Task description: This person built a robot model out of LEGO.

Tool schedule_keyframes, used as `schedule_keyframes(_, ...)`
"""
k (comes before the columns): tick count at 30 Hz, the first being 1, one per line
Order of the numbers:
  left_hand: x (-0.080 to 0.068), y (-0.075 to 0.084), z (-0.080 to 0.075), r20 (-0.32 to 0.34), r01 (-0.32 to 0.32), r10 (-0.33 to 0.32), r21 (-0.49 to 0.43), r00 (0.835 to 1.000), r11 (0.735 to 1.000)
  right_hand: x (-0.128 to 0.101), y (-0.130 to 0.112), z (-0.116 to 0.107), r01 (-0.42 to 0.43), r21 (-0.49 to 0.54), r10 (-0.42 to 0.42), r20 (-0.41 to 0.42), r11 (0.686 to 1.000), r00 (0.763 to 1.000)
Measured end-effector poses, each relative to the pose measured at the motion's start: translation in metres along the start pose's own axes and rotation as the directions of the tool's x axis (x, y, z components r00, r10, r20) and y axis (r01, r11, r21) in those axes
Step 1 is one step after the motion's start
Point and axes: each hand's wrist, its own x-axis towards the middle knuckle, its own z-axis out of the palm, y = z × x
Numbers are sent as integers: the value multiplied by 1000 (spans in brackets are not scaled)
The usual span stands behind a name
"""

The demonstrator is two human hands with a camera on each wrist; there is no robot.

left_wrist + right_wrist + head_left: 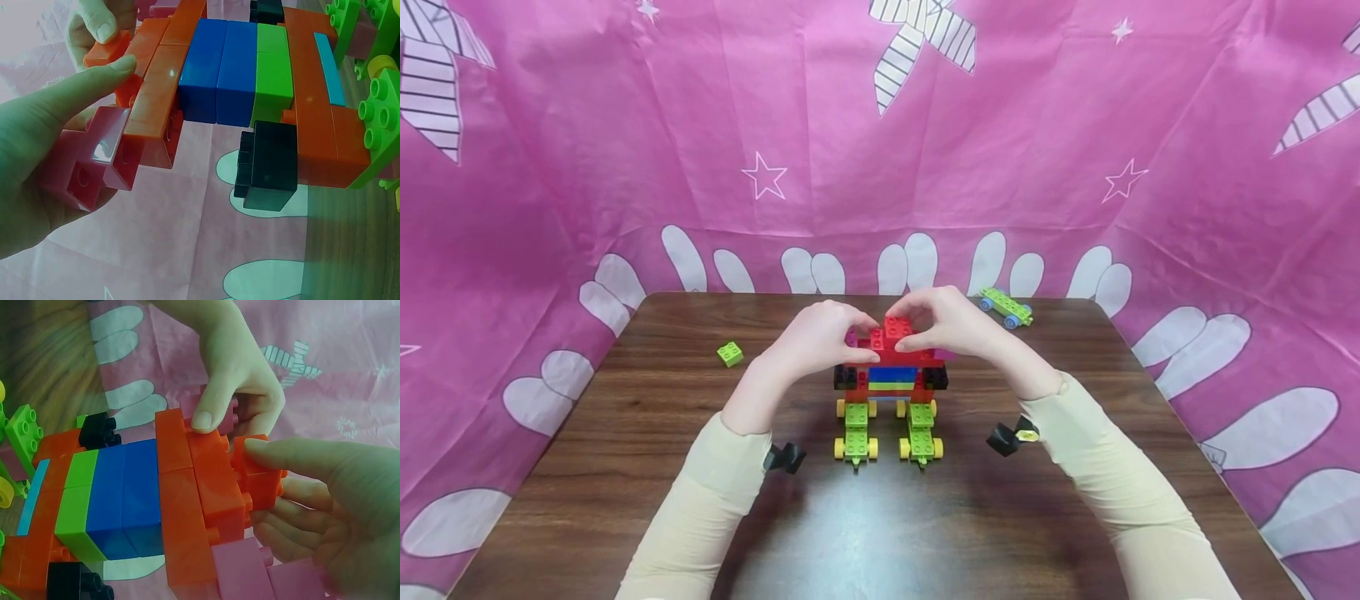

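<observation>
A tall toy-brick figure (892, 375) stands on two green wheeled bases (922, 447) with yellow wheels. Red, blue, green and black bricks form its body, and pink bricks (112, 150) stick out at its upper sides. My left hand (820, 335) grips the upper left part, thumb across the red layer and fingers behind the pink bricks. At the top, a red brick (262, 472) is pinched between the thumb and fingers of my right hand (951, 323). This brick sits right at the studs of the top red layer, beside another red brick (876, 337).
A loose green brick (730, 353) lies on the brown wooden table (647, 392) to the left. Near the back right edge stands a green wheeled base (1006, 307) with blue wheels. Pink printed cloth (850, 175) hangs behind and beside the table.
</observation>
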Motion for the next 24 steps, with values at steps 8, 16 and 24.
schedule_keyframes(8, 1, 0, -1, 9, -15, 15, 2, 1000, 1000, 1, -2, 1, -20, -19, 20, -7, 1000, 1000)
schedule_keyframes(16, 2, -1, 3, 4, -5, 5, -2, 1000, 1000, 0, -2, 3, -32, -45, 32, -9, 998, 999)
schedule_keyframes(24, 2, -1, 3, 2, 3, -3, 0, 1000, 1000, 0, -2, 4, -50, -86, 47, -31, 995, 998)
